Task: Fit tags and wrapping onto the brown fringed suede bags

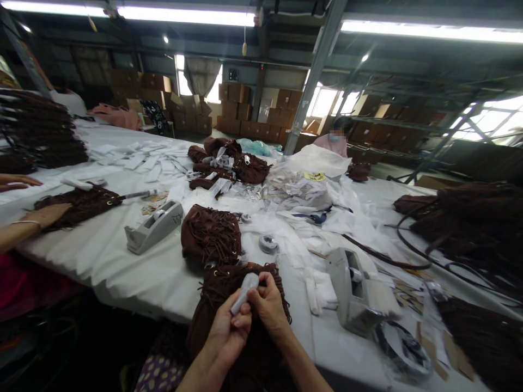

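Between my two hands is a small piece wrapped in whitish paper or film [247, 289]; what is inside it does not show. My left hand [229, 332] grips its lower end, fingers curled round it. With thumb and fingertips my right hand [267, 302] pinches the upper end. Under both hands lies a dark brown fringed bag [216, 294] with brass eyelets, at the table's near edge. Just beyond it sits another brown fringed bag [210, 234]. A roll of tape [268, 243] lies to its right.
Tape dispensers stand at left [155, 226] and right [347, 288]. A co-worker's hand [51, 215] rests on a brown bag at left. Brown bags [229, 160] and a heap of white paper [296, 190] lie farther back. Another person [333, 141] is across the table.
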Demonstrator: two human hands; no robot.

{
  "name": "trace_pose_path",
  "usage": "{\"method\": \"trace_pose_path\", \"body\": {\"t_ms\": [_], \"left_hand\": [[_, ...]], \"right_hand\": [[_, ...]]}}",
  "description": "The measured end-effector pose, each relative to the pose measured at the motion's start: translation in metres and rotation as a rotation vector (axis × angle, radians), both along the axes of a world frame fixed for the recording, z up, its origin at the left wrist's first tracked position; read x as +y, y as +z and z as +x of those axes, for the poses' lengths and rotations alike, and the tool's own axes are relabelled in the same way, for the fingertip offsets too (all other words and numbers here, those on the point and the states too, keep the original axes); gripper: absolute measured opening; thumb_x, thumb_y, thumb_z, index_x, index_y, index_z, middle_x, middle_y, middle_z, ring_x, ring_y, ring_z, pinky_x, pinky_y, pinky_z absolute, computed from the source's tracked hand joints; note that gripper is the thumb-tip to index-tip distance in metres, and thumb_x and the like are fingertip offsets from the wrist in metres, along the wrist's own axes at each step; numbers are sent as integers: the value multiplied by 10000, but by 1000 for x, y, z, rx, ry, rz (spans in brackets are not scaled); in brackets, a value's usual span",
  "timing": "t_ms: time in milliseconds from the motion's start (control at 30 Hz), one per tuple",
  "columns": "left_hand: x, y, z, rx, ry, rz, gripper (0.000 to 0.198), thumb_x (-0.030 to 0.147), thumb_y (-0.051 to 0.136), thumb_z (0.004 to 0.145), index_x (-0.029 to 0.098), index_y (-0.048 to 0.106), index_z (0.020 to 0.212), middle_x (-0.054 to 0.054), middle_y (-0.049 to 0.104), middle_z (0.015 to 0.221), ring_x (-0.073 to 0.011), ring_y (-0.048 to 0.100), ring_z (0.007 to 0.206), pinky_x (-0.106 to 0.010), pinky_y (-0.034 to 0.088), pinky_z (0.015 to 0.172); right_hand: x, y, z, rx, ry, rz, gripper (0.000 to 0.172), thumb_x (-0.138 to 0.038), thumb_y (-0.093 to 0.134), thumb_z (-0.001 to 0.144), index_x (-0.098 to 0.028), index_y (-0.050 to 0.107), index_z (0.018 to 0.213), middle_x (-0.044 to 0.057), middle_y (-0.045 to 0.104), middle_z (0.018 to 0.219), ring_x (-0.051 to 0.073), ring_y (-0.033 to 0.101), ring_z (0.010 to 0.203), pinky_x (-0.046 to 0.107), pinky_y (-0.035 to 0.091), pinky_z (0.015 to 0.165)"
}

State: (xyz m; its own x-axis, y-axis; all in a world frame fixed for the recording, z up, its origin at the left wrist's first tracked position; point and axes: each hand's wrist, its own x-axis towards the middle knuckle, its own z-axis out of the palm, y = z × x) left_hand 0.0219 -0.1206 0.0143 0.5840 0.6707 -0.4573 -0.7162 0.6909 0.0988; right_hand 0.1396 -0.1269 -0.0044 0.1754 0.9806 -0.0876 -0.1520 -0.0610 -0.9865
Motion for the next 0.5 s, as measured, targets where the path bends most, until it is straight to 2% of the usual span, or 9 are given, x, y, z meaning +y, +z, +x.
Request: {"method": "trace_pose_path", "body": {"t_ms": [100,200,367,500], "left_hand": [[0,7,-7,-207,-78,-101,302,134,221,997,48,508,958,14,448,585,-4,323,374,-45,234,307],[0,8,-14,-285,-119,-149,336,185,198,1011,54,499,938,48,367,550,-6,301,348,-47,217,298],[1,-1,-15,-260,-180,-131,379,264,211,1014,64,516,907,78,288,516,-11,236,312,-85,162,287],[3,-9,-13,-166,-221,-49,257,231,323,988,91,526,913,90,263,498,-11,184,309,-91,116,303]], "right_hand": [[2,0,5,5,68,50,586,-512,750,652,-243,333,963,-110,510,554,73,444,433,167,322,437],[1,3,14,-54,140,64,498,-433,736,699,-231,385,989,-94,532,595,82,477,506,183,359,509],[-6,5,23,-216,155,86,365,-321,663,782,-213,441,1052,-73,561,649,99,521,588,211,400,595],[-9,5,25,-298,175,100,336,-287,626,815,-214,442,1087,-48,603,710,112,549,639,217,408,610]]}}
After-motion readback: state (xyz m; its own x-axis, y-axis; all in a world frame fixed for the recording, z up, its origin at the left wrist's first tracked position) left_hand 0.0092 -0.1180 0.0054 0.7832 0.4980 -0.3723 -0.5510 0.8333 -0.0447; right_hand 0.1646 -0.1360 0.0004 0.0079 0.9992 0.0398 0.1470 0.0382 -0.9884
